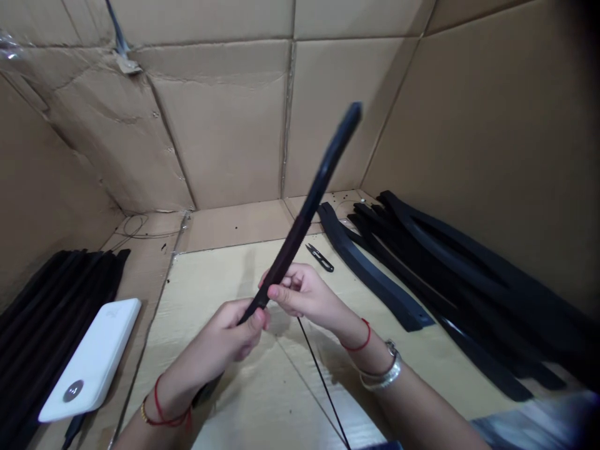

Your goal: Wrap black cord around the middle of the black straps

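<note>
A long, slim, curved dark strip slants up across the middle, its far end raised above the worktop. Part of its length has a ribbed dark brown covering that looks like wound cord. My left hand is closed around the strip's lower part. Just above it, my right hand pinches the covered section between thumb and fingers. A thin dark cord runs taut from beneath my right hand to the bottom edge. Small black thread snips lie on the worktop beyond my right hand.
Several black curved strips are piled along the right side. More dark strips lie at the left, with a white power bank over them. Loose thin thread curls at the back left. Cardboard walls enclose the worktop.
</note>
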The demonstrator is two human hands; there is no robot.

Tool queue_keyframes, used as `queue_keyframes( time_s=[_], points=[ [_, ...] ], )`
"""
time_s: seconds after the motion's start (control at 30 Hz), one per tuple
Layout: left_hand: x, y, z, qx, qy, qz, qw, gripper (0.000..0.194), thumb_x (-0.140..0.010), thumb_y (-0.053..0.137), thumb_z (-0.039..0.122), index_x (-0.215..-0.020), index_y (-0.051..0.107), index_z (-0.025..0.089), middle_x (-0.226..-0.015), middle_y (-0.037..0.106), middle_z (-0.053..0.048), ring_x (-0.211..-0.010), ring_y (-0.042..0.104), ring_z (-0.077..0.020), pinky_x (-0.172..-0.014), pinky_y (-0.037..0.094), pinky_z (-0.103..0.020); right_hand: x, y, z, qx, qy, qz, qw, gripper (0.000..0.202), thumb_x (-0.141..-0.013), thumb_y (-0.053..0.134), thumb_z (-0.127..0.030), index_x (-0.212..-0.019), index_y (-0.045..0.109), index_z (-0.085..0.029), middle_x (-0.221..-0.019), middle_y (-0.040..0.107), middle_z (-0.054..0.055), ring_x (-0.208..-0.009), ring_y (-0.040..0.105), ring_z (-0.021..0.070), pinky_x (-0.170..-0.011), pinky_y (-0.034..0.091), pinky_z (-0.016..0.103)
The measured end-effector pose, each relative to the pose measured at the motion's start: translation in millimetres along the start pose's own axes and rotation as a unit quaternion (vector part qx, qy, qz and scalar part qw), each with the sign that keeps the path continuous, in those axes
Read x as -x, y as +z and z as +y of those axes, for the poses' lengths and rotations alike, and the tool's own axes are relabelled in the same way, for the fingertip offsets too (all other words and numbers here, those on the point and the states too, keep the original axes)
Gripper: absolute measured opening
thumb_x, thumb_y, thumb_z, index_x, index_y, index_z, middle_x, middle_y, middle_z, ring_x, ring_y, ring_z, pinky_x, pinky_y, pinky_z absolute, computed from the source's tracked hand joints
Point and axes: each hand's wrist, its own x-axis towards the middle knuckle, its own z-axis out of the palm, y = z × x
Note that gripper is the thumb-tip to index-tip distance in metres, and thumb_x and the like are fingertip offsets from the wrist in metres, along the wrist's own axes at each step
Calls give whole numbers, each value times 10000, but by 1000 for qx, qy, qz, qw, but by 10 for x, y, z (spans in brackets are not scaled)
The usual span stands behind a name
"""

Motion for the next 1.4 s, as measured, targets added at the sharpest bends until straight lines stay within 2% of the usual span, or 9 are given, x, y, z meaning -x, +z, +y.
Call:
queue_keyframes(
  time_s=[0.17, 0.33, 0.43, 0.53, 0.63, 0.9, 1.13, 1.3, 1.4],
  points=[
    [-38, 14, -108, 219, -81, -100, 967, 446, -856, 494, 625, -845, 521, 180, -500, 299, 109, -361, 153, -37, -330, 158, -167, -21, -4, 55, 1, 9, 41, 999, 307, -792, 717, -408, -734, 569, -145, -460, 386, -114, -358, 257, 26, -334, 162, 191],
    [-175, 0, -167, -7, -19, 78, 997, 461, -796, 585, 615, -907, 535, 171, -561, 490, 58, -422, 405, -78, -419, 320, -199, -75, 15, 232, -11, 5, 133, 991, 327, -792, 703, -442, -737, 534, -166, -419, 336, -132, -335, 232, 34, -319, 176, 190],
    [-178, -35, -154, -201, 58, 198, 958, 412, -802, 589, 582, -729, 539, 180, -520, 437, 58, -461, 384, -96, -458, 261, -224, -85, 13, 265, 5, -7, 156, 988, 342, -803, 686, -468, -745, 526, -171, -412, 326, -134, -333, 237, 36, -324, 177, 191],
    [-123, -94, -95, -304, 71, 272, 910, 462, -772, 619, 581, -563, 508, 184, -466, 358, 56, -460, 326, -98, -468, 182, -250, -74, -14, 204, -15, 12, 75, 997, 333, -799, 693, -462, -762, 549, -164, -428, 306, -137, -350, 229, 40, -334, 212, 192],
    [-77, -165, -27, -274, 35, 259, 926, 519, -719, 654, 614, -491, 459, 190, -435, 372, 48, -439, 328, -96, -455, 181, -250, -58, -53, 106, -16, 29, 7, 999, 316, -774, 735, -410, -716, 552, -160, -454, 318, -125, -374, 237, 38, -345, 192, 194],
    [-104, -145, -47, -164, 15, 239, 957, 538, -726, 618, 658, -516, 464, 187, -437, 406, 47, -397, 342, -76, -404, 251, -217, -48, -26, 71, -39, 38, 19, 998, 290, -777, 740, -373, -869, 589, -143, -513, 306, -120, -433, 195, 45, -392, 127, 205],
    [-51, -62, 29, -18, -20, 131, 991, 500, -754, 596, 640, -601, 541, 167, -422, 407, 64, -348, 291, -54, -361, 218, -197, -9, -75, -67, 0, 36, 12, 999, 285, -751, 766, -359, -849, 647, -120, -507, 360, -104, -433, 231, 44, -380, 139, 206],
    [-61, -139, -11, -145, 10, 230, 962, 493, -753, 622, 613, -551, 525, 174, -436, 435, 44, -385, 351, -71, -391, 251, -207, -28, -120, -34, 30, 39, 38, 998, 238, -786, 730, -354, -790, 662, -127, -473, 341, -105, -413, 224, 44, -367, 130, 212],
    [-69, -157, -20, -148, 11, 225, 963, 495, -767, 600, 621, -565, 530, 175, -437, 436, 44, -387, 352, -73, -394, 261, -211, -37, -107, -18, 15, 39, 33, 999, 223, -795, 721, -338, -823, 662, -124, -468, 343, -109, -408, 220, 45, -367, 120, 213]
  ],
)
